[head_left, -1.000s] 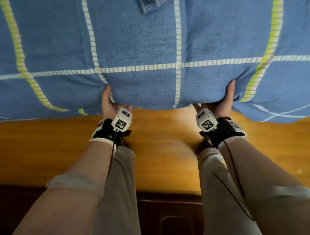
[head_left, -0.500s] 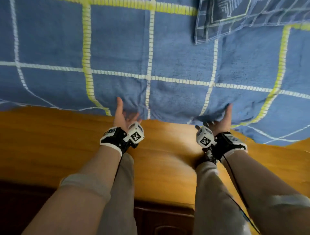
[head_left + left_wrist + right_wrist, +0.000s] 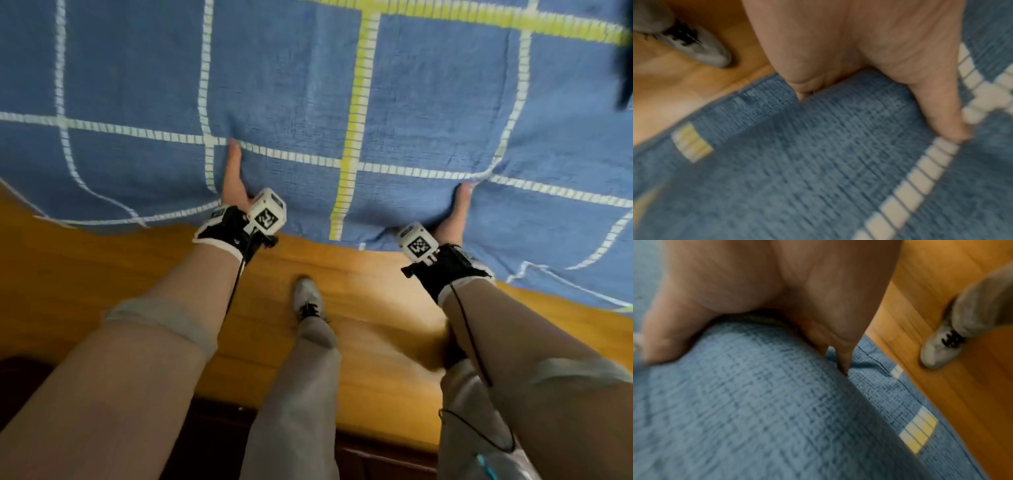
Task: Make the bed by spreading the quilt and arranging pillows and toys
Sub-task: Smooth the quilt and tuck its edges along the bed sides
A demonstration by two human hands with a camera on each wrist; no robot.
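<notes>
A blue quilt [image 3: 308, 85] with white and yellow grid lines fills the upper part of the head view, its near edge hanging over the floor. My left hand [image 3: 234, 178] grips that edge left of the yellow stripe, thumb lying on top. My right hand [image 3: 457, 209] grips the edge farther right in the same way. In the left wrist view the thumb presses the quilt [image 3: 818, 162] and the fingers curl under its edge. In the right wrist view a thick fold of quilt [image 3: 756, 394] sits between thumb and fingers. No pillows or toys are in view.
Orange wooden floor [image 3: 102, 274] lies below the quilt's edge. My grey-trousered legs and a grey shoe [image 3: 306, 298] stand on it between my arms. Dark wooden furniture [image 3: 212, 442] runs along the bottom. Something dark [image 3: 625, 61] blurs the top right corner.
Both hands keep their grip on the quilt's edge. The view has shifted sideways along the quilt, the patterned pillow at the top has left the frame, and one foot has stepped forward.
</notes>
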